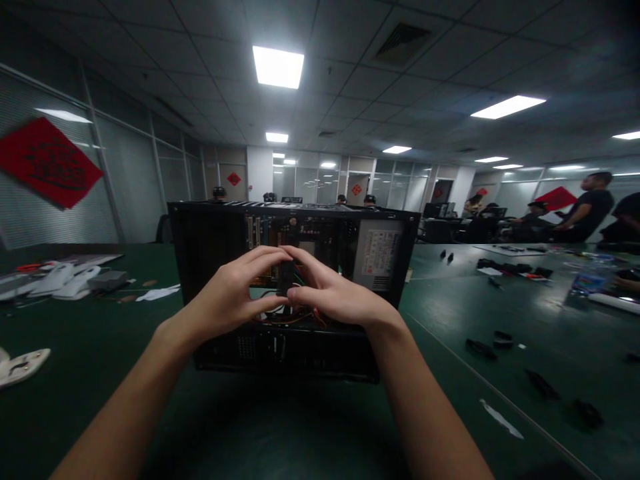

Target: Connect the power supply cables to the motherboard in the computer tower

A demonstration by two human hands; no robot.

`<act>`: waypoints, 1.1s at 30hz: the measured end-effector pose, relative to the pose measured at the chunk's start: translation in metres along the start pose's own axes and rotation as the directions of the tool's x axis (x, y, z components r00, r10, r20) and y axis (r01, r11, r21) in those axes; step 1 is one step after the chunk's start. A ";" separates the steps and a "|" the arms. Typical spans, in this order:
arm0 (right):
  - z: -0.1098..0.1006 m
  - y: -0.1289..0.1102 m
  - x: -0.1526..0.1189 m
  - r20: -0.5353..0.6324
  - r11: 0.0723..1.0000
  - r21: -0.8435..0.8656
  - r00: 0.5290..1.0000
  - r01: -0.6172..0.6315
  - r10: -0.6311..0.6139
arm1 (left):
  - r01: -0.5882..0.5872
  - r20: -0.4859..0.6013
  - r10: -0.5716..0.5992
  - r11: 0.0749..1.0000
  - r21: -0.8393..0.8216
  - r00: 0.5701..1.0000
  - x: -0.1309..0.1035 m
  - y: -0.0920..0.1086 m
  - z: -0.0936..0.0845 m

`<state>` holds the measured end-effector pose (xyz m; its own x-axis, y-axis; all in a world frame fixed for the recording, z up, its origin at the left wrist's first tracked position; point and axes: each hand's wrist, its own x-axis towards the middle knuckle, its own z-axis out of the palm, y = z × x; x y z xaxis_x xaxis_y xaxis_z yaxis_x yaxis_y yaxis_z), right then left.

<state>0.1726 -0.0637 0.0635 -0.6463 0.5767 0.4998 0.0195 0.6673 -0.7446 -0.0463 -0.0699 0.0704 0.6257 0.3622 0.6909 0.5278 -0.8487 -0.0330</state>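
Note:
A black computer case [395, 320] stands on the table with its side open toward me. My left hand [235, 290] and my right hand [335, 290] are raised before the opening, fingertips touching and thumb tips meeting lower down. Their curved fingers and thumbs frame a gap through which dark parts and thin coloured wires show. Neither hand appears to hold anything. Inside the case, a circuit board [325, 233] is partly covered by my fingers. A grey power supply [377, 257] with a white label sits at the right. Loose cables [320, 321] run below my hands.
On the green table [445, 413], several small black pieces [540, 385] lie at the right, near a clear plastic bottle [590, 280]. White items [75, 280] and a grey box [107, 281] are at the left. A person [590, 207] stands at the far right.

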 end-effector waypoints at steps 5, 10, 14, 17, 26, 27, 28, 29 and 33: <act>0.004 -0.002 0.002 -0.039 0.999 0.031 0.999 -0.019 0.020 | -0.001 0.008 0.001 1.000 -0.006 1.000 0.002 0.002 0.000; 0.007 -0.004 0.002 -0.043 0.998 0.063 0.999 -0.013 0.016 | -0.007 0.006 0.007 1.000 -0.004 1.000 0.001 0.002 -0.001; 0.007 -0.004 0.002 -0.045 0.996 0.087 0.999 0.001 0.003 | -0.010 0.006 0.010 1.000 -0.016 1.000 0.000 0.002 -0.001; 0.008 -0.003 0.003 -0.043 0.995 0.099 0.999 -0.001 0.006 | -0.007 0.011 0.007 0.999 -0.040 1.000 0.001 0.003 -0.001; 0.011 -0.003 0.004 -0.055 0.993 0.113 0.998 -0.033 0.039 | 0.002 0.027 0.000 0.999 -0.054 1.000 0.001 0.003 -0.002; 0.012 -0.003 0.004 -0.061 0.992 0.119 0.997 -0.028 0.035 | 0.001 0.025 0.000 0.999 -0.050 1.000 0.001 0.003 -0.002; 0.012 -0.004 0.005 -0.068 0.992 0.125 0.997 -0.022 0.031 | 0.002 0.020 -0.001 0.999 -0.042 1.000 0.001 0.003 -0.002; 0.012 -0.004 0.005 -0.074 0.991 0.129 0.997 -0.018 0.028 | 0.004 0.015 -0.003 1.000 -0.031 1.000 0.001 0.002 -0.001; 0.013 -0.003 0.008 -0.134 0.993 0.121 0.991 -0.011 0.027 | -0.001 -0.017 0.002 0.998 0.057 1.000 0.002 0.000 0.001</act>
<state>0.1571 -0.0669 0.0640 -0.5377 0.6524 0.5341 -0.0657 0.5991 -0.7980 -0.0448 -0.0688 0.0707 0.6169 0.3541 0.7029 0.5592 -0.8257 -0.0748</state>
